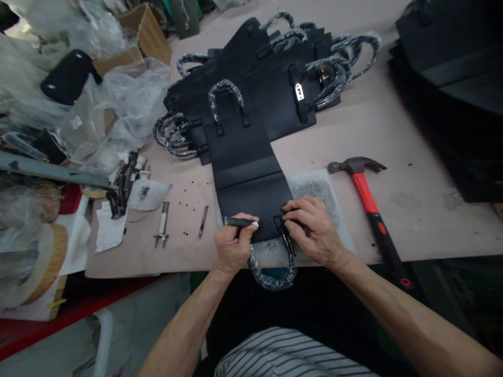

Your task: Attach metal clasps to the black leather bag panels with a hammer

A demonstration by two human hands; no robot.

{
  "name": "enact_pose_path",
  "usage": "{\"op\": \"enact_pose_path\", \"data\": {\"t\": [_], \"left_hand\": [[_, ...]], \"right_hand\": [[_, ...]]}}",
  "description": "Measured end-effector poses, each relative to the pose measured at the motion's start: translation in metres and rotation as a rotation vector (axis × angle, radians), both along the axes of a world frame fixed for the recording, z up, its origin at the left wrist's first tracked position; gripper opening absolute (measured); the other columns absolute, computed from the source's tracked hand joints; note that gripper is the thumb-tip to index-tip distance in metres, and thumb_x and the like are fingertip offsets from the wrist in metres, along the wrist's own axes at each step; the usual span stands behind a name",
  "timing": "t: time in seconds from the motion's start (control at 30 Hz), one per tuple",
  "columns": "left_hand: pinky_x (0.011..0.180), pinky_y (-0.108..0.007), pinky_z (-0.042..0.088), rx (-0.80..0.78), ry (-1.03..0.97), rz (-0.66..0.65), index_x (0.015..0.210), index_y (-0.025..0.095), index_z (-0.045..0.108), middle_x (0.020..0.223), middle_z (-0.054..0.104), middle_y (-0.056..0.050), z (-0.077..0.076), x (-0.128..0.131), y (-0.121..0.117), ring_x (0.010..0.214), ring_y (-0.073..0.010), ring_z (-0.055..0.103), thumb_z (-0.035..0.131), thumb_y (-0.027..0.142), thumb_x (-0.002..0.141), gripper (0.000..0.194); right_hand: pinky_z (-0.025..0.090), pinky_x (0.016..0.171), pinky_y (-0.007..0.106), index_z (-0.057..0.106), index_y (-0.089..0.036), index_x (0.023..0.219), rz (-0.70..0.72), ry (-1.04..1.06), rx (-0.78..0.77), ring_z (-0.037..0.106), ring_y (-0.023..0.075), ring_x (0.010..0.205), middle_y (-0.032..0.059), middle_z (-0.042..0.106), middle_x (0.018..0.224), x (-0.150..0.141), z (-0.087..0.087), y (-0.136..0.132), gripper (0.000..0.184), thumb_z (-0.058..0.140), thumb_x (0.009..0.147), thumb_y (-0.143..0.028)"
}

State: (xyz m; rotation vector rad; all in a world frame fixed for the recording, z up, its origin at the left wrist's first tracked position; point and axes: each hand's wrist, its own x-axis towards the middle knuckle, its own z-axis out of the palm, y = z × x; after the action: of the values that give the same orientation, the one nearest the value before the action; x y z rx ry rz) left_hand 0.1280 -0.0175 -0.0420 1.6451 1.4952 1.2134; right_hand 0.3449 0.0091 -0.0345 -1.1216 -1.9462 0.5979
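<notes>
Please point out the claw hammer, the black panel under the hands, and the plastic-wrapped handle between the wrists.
Claw hammer (367,197): head view, red part of its shaft.
Black panel (253,199): head view, section below the crease.
Plastic-wrapped handle (273,283): head view, bottom of its loop.

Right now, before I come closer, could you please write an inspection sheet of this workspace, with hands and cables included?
Surface: pale workbench, speckled white sheet under the work.
Job's things: black bag panel, its film-wrapped handle past the front edge.
Clutter: plastic bags, cardboard box, upper left; claw hammer, right.
Hands: left hand grips white-tipped pen-like tool; right hand at panel's edge, grip unclear.
Cables: nothing seen.
Surroundings: dark stack, far right.
</notes>
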Motion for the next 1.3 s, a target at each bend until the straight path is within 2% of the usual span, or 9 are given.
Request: {"op": "enact_pose_path", "data": {"t": [0.47,1.3], "left_hand": [[0.084,-0.029,0.06,0.032,0.055,-0.038,0.094,0.017,0.074,0.093,0.079,-0.005,0.0065,0.0022,0.0022,0.087,-0.0174,0.075,0.068,0.017,0.088,0.008],[0.08,-0.025,0.057,0.078,0.131,-0.071,0.095,0.019,0.07,0.091,0.077,-0.002,0.0047,0.009,0.0075,0.084,-0.0149,0.073,0.064,0.016,0.089,0.009]], "right_hand": [[0.042,0.095,0.048,0.066,-0.021,0.087,-0.005,-0.033,-0.012,0.06,0.0257,0.101,0.008,0.07,0.102,-0.0013,-0.0007,-0.0004,0.012,0.055,0.092,-0.019],[0.04,0.092,0.046,0.067,-0.02,0.087,-0.033,-0.035,-0.016,0.058,0.025,0.099,0.0071,0.069,0.102,-0.0014,-0.0055,-0.001,0.01,0.057,0.088,-0.017]]}}
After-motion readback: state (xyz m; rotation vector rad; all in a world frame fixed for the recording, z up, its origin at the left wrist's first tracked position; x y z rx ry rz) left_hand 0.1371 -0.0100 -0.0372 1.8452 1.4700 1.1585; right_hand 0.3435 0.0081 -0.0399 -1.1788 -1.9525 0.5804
